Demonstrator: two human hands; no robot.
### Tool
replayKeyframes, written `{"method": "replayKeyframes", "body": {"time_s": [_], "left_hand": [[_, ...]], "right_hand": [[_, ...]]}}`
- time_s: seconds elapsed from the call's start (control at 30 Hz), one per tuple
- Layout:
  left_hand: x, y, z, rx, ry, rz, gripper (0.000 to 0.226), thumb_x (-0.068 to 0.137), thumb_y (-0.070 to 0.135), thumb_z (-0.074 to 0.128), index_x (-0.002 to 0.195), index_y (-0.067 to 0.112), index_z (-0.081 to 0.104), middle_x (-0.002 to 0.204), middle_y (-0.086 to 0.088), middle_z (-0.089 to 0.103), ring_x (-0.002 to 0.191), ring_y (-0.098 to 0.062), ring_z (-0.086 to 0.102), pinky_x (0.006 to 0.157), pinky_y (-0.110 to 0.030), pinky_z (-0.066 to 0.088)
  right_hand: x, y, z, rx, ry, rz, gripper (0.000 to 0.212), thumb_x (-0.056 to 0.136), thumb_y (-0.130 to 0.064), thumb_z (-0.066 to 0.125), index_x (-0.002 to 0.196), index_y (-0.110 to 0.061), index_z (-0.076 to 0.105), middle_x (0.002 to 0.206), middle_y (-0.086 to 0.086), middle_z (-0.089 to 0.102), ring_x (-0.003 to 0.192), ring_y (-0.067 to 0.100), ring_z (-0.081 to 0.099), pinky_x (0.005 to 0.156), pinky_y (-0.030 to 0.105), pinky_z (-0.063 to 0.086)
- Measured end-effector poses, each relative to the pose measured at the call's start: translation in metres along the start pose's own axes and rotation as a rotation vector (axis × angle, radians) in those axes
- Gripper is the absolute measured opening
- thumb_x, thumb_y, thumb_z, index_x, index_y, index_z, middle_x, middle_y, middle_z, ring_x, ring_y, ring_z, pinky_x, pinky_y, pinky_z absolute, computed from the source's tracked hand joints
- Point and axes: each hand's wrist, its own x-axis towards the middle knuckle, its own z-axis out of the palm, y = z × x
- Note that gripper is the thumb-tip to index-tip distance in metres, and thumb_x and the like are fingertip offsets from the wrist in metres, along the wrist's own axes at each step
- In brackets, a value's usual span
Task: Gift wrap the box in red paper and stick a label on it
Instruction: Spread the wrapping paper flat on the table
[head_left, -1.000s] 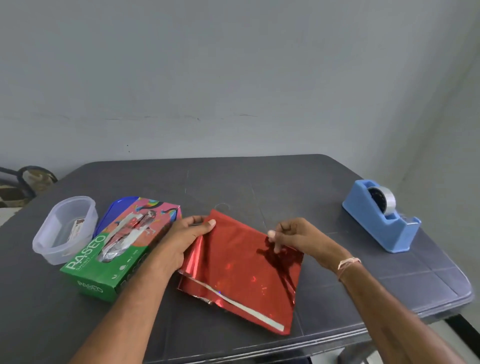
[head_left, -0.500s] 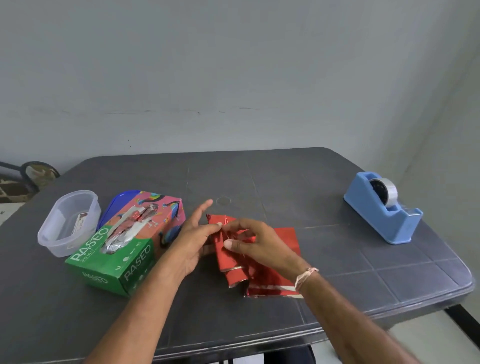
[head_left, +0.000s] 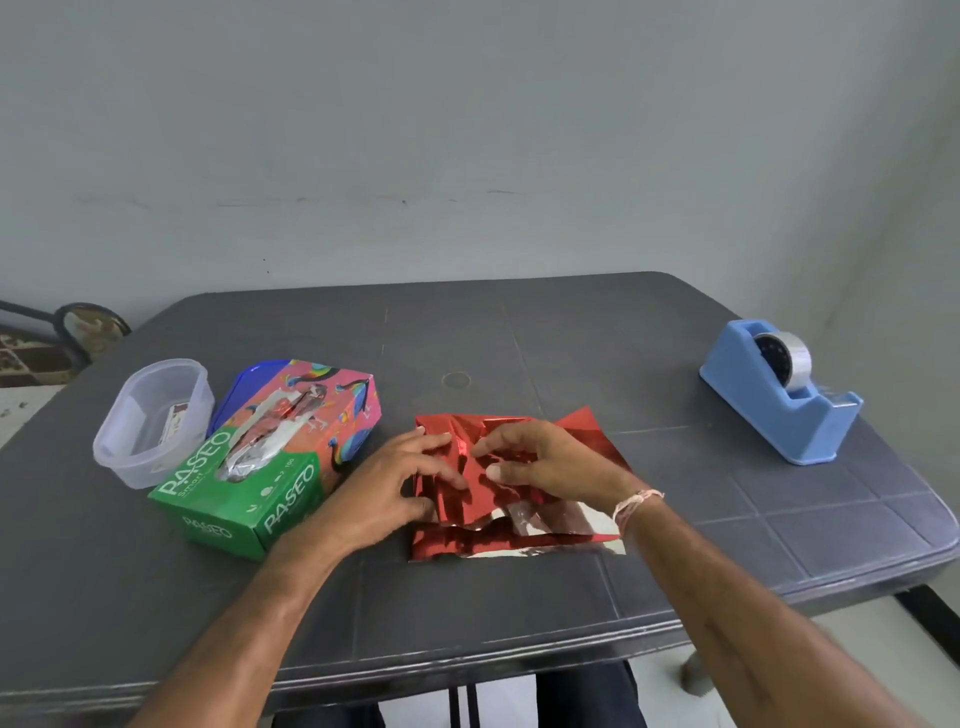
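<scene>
Left hand (head_left: 395, 483), grip released, pins the crinkled red foil sheet (head_left: 587, 434) to the table (head_left: 519, 597); right hand (head_left: 543, 462) pinches a fold, likely unfolding it.

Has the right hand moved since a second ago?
Yes. The right hand has moved left, away from the blue tape dispenser, and is now close to the left hand on the red paper.

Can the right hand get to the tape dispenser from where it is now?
Likely yes: only bare table lies between the right hand and the tape dispenser. Its fingers pinch the red paper, though, so release first.
</scene>
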Motion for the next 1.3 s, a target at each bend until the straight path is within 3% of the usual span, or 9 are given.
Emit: {"method": "replayKeyframes", "body": {"time_s": [0.13, 0.2, 0.27, 0.4, 0.57, 0.77, 0.9, 1.07, 1.3], "left_hand": [[0.006, 0.002, 0.002, 0.066, 0.194, 0.034, 0.013, 0.075, 0.051, 0.082, 0.082, 0.041, 0.077, 0.114, 0.022, 0.07, 0.134, -0.003, 0.049, 0.112, -0.044, 0.038], [0.015, 0.009, -0.002, 0.072, 0.303, -0.02, 0.041, 0.069, 0.077, 0.068, 0.071, 0.037, 0.071, 0.072, 0.014, 0.069, 0.083, -0.004, 0.066, 0.077, -0.035, 0.049], [0.024, 0.022, -0.008, -0.147, 0.361, -0.071, 0.045, 0.078, 0.069, 0.072, 0.07, 0.025, 0.071, 0.059, 0.003, 0.065, 0.055, -0.007, 0.056, 0.059, -0.033, 0.042], [0.038, 0.045, -0.017, -0.668, 0.386, -0.244, 0.039, 0.082, 0.048, 0.077, 0.077, 0.009, 0.076, 0.068, -0.005, 0.073, 0.063, -0.013, 0.063, 0.064, -0.024, 0.049], [0.061, 0.046, -0.01, -1.139, 0.535, -0.59, 0.027, 0.09, 0.038, 0.075, 0.087, 0.012, 0.069, 0.091, -0.011, 0.075, 0.072, -0.022, 0.069, 0.061, -0.028, 0.057], [0.088, -0.009, 0.001, -1.312, 0.797, -0.836, 0.059, 0.07, 0.066, 0.082, 0.104, 0.021, 0.063, 0.108, -0.006, 0.071, 0.094, -0.029, 0.071, 0.084, -0.055, 0.06], [0.118, -0.09, 0.031, -1.165, 0.856, -0.878, 0.079, 0.039, 0.08, 0.077, 0.093, 0.022, 0.073, 0.099, -0.001, 0.077, 0.092, -0.03, 0.074, 0.08, -0.055, 0.061], [0.099, -0.014, 0.017, -0.864, 0.817, -0.74, 0.052, 0.088, 0.05, 0.07, 0.063, 0.006, 0.059, 0.063, -0.009, 0.061, 0.064, -0.025, 0.059, 0.071, -0.057, 0.06], [0.13, 0.003, 0.022, -0.453, 0.76, -0.645, 0.052, 0.096, 0.046, 0.064, 0.06, 0.01, 0.054, 0.057, -0.005, 0.057, 0.06, -0.031, 0.054, 0.059, -0.035, 0.039]], "right_hand": [[-0.005, -0.002, -0.006, 0.088, 0.04, 0.023, 0.023, 0.095, -0.016, 0.073, 0.118, -0.012, 0.073, 0.111, 0.003, 0.077, 0.105, 0.015, 0.072, 0.095, 0.025, 0.055], [-0.009, -0.007, -0.012, 0.161, 0.151, 0.018, 0.024, 0.097, -0.027, 0.07, 0.118, -0.014, 0.073, 0.111, 0.003, 0.077, 0.103, 0.016, 0.073, 0.095, 0.027, 0.056], [-0.015, -0.012, -0.019, 0.245, 0.274, 0.014, 0.03, 0.097, -0.039, 0.067, 0.118, -0.018, 0.073, 0.114, 0.003, 0.076, 0.104, 0.014, 0.073, 0.095, 0.028, 0.055], [-0.025, -0.013, -0.028, 0.21, 0.409, -0.002, 0.044, 0.091, -0.057, 0.065, 0.118, -0.023, 0.072, 0.116, -0.005, 0.075, 0.113, 0.01, 0.069, 0.107, 0.04, 0.051], [-0.037, -0.008, -0.015, -0.301, 0.793, -0.083, 0.062, 0.079, -0.077, 0.061, 0.128, -0.039, 0.06, 0.125, -0.019, 0.055, 0.121, 0.008, 0.049, 0.101, 0.035, 0.043], [-0.051, 0.012, -0.018, -0.608, 0.407, 0.243, 0.104, 0.063, -0.09, 0.057, 0.151, -0.039, 0.034, 0.156, -0.006, 0.036, 0.143, 0.024, 0.033, 0.112, 0.049, 0.033], [-0.062, 0.019, -0.033, -0.728, 0.224, 0.421, 0.104, 0.069, -0.082, 0.068, 0.155, -0.037, 0.03, 0.158, -0.004, 0.037, 0.144, 0.027, 0.035, 0.115, 0.047, 0.03], [-0.062, 0.015, -0.054, -0.634, 0.457, 0.512, 0.088, 0.078, -0.075, 0.066, 0.15, -0.033, 0.038, 0.151, -0.003, 0.046, 0.137, 0.027, 0.042, 0.106, 0.047, 0.039], [-0.062, 0.027, -0.064, -0.573, 0.487, 0.646, 0.073, 0.08, -0.055, 0.077, 0.137, -0.019, 0.048, 0.135, 0.003, 0.053, 0.121, 0.027, 0.056, 0.091, 0.037, 0.049]]}}
